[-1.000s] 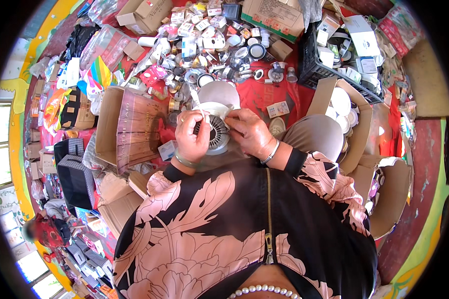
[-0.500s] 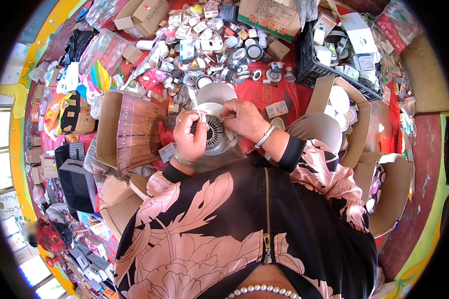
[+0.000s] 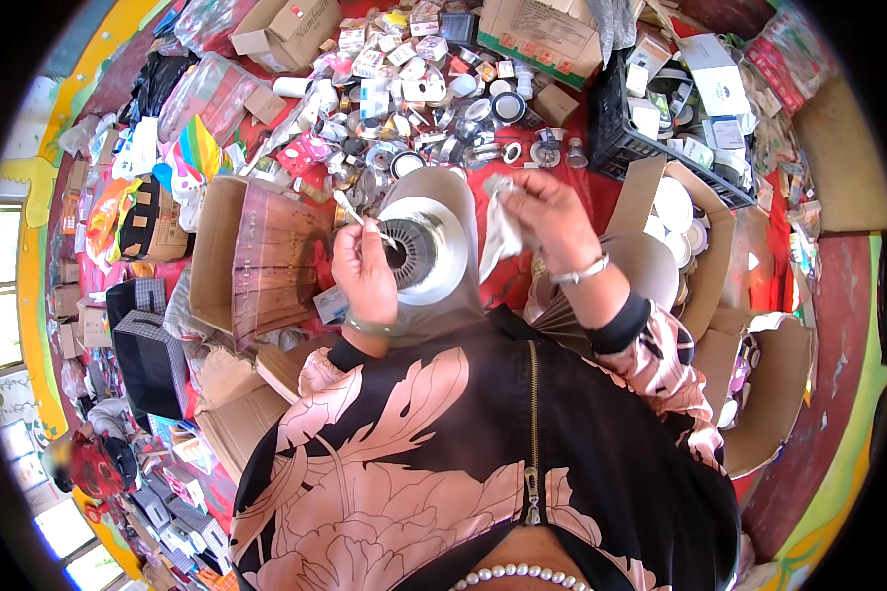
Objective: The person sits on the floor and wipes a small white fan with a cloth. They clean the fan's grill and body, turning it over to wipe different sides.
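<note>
A round downlight (image 3: 445,254) with a white, shiny rim and a dark finned heat sink rests on my left thigh. My left hand (image 3: 367,271), beside its left edge, pinches a thin white cable (image 3: 349,206) between thumb and fingers. The cable's loose end sticks up past the fingertips. To the right of the downlight and apart from it, my right hand (image 3: 554,217) is raised and closed on a crumpled, thin whitish wrapper (image 3: 504,227), which hangs from the fingers.
Beyond my knees lies a heap of lamp parts and small boxes (image 3: 414,89). An open carton (image 3: 217,261) stands at my left, and a carton of white discs (image 3: 712,258) at my right. Behind the latter is a black crate (image 3: 611,133). Another person (image 3: 103,463) is at far left.
My right hand has moved right, away from the downlight, with the whitish wrapper in it. The downlight's rim and fins now show more fully. My left hand has shifted slightly left.
</note>
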The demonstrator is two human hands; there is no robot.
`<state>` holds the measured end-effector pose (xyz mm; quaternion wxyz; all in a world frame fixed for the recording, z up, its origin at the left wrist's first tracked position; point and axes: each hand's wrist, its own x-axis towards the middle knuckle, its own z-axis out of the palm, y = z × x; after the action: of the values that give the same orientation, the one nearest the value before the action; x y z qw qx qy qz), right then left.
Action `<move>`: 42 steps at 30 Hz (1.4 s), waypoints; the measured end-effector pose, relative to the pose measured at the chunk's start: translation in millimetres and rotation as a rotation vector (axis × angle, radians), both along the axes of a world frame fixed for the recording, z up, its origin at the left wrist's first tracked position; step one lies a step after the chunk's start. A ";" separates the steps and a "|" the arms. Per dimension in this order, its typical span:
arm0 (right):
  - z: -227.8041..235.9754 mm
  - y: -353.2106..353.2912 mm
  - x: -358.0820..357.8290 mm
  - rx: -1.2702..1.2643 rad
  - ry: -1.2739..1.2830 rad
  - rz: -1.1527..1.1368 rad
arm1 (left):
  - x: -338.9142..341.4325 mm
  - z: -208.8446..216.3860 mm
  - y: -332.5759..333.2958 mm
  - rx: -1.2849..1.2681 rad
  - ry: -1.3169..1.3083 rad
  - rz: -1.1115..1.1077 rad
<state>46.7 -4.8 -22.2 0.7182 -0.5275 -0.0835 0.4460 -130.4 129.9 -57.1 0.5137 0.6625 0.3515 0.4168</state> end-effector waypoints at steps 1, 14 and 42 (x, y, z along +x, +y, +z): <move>-9.3 -3.6 -11.0 0.011 -0.144 0.026 | -0.7 -2.0 2.4 -0.010 0.016 0.022; -34.5 17.6 -35.5 -0.036 -0.899 0.234 | -5.4 14.9 6.4 0.445 0.389 -0.311; -50.3 19.4 -53.4 -0.280 -0.763 0.133 | 4.3 1.4 -2.0 0.627 0.341 -0.258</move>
<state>-6.7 14.5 -72.5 0.5268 -0.7411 -0.3164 0.2706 -126.0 127.9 -55.6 0.2684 0.8862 0.2010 0.3197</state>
